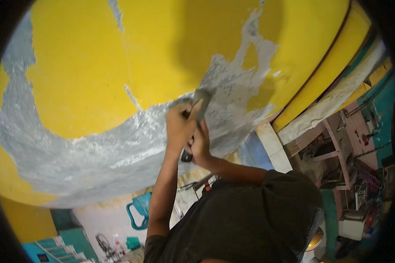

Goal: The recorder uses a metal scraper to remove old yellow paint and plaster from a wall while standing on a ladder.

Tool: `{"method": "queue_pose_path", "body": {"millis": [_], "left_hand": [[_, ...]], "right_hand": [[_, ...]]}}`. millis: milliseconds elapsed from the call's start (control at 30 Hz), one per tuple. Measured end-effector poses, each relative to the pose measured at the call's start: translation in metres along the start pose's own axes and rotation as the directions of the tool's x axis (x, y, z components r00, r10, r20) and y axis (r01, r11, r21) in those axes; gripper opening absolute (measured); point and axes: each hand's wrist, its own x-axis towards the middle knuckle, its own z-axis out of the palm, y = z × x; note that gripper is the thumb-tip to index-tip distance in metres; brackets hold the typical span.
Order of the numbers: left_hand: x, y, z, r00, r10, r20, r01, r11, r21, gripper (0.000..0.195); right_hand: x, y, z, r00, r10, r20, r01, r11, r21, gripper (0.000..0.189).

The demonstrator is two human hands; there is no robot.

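Note:
A scraper with a flat grey blade lies against the wall, blurred at its upper end. My right hand is closed around its dark handle, whose end sticks out below the fingers. Higher up, my left hand grips the tool near the blade, with one finger laid along it. Both hands are before a yellow painted wall. A broad band of bare grey plaster curves across the wall, with ragged paint edges. A paler, patchy stripped area runs upward right of the blade.
A teal plastic chair stands on the pale floor below. White-and-blue tiling meets the wall at right. Beyond are a pinkish wooden frame and clutter. A pale sheet hangs beside a yellow edge.

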Motion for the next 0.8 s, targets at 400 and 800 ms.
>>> {"method": "queue_pose_path", "body": {"millis": [400,800], "left_hand": [[0.002,0.007,-0.023,0.985,-0.145,0.094,0.142,0.989,0.036,0.038],[0.006,0.008,-0.013,0.996,-0.076,0.055,0.077,0.997,-0.02,0.035]], "right_hand": [[-0.001,0.004,0.018,0.994,-0.085,0.072,0.086,0.996,-0.018,0.037],[0.017,-0.003,-0.01,0.978,-0.063,0.197,0.079,0.994,-0.076,0.034]]}}
